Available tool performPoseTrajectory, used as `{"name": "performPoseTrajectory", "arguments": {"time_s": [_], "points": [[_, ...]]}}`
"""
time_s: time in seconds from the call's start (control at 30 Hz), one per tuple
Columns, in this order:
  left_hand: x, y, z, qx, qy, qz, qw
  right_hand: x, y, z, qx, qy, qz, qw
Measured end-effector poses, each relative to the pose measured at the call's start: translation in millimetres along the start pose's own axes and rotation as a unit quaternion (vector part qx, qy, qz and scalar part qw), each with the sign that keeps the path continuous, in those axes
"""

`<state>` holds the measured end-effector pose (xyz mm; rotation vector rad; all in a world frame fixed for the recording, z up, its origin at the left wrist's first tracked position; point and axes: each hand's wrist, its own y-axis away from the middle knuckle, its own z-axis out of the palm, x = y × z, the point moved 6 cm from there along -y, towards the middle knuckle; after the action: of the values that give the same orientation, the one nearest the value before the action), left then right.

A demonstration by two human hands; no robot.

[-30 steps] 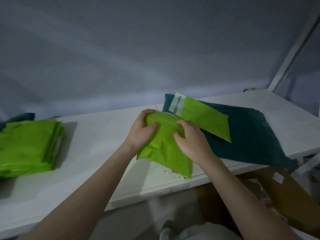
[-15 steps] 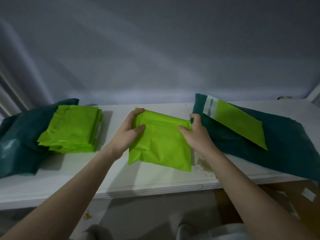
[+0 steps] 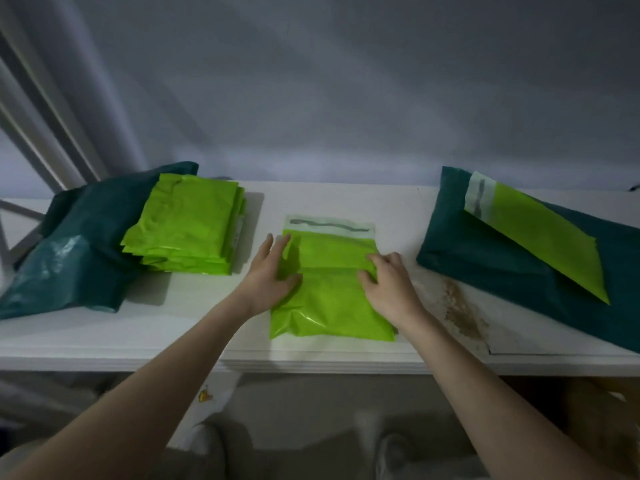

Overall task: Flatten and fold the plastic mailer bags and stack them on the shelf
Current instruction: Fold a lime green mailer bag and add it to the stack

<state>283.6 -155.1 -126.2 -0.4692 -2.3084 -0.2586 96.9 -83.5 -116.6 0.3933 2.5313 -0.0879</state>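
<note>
Both hands lay flat, gripping nothing: the left hand (image 3: 268,271) and right hand (image 3: 389,282) pressed the mailer (image 3: 329,289) onto the shelf (image 3: 207,323), flattening it. Folding seemed next, then moving it left onto the stack (image 3: 187,223) beyond.

No text anywhere can be read.
</note>
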Motion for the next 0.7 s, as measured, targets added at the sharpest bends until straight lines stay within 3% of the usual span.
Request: {"name": "performPoseTrajectory", "arguments": {"time_s": [0.17,0.33,0.47,0.7], "points": [[2.8,6.5,-4.6,0.051,-0.091,0.049,0.993,-7.1,1.1,-8.7,0.033,0.092,-0.014,0.995],[7.5,25.9,-2.4,0.076,-0.122,0.099,0.985,-24.8,15.5,-9.6,0.064,0.105,-0.073,0.99],[-0.4,38.0,13.1,0.043,-0.17,0.099,0.98,-27.5,34.0,10.7,0.003,0.115,-0.077,0.99],[-13.0,46.6,24.9,-0.02,-0.326,0.132,0.936,-11.5,39.7,31.5,-0.076,0.173,-0.086,0.978]]}}
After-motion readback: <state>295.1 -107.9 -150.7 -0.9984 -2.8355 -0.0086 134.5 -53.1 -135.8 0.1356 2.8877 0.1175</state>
